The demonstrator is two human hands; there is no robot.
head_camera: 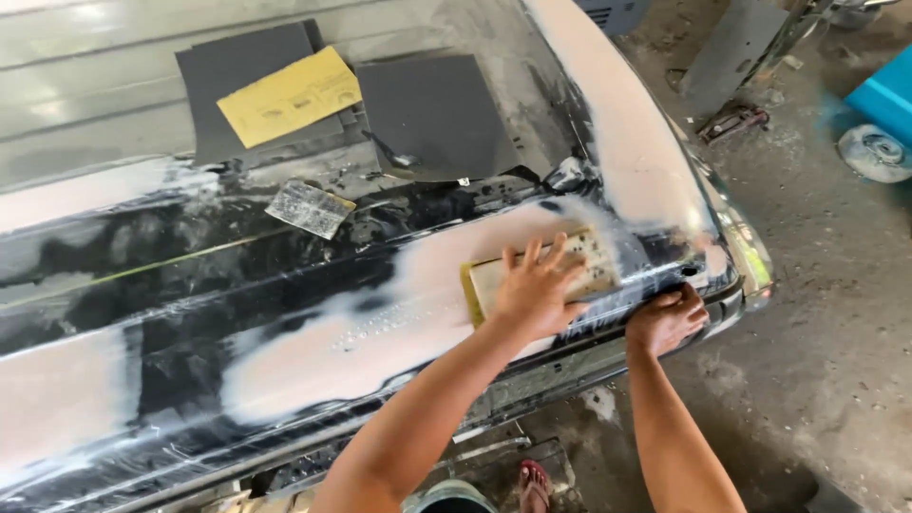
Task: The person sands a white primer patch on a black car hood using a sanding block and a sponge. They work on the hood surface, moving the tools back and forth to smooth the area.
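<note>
Head: left hand presses sanding block.

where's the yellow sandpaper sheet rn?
Head view, upper left: the yellow sandpaper sheet lies on the dark sheets on the windscreen, well above the left hand on the sanding block.

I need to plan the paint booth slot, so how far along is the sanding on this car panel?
Partly done. Pale, dull sanded patches already cover much of the black panel. The left hand presses a sanding block flat on the wet pale patch; the right hand grips the panel's lower edge. Glossy black stretches remain between the patches. Spare sandpaper sheets lie on the windscreen.
</note>
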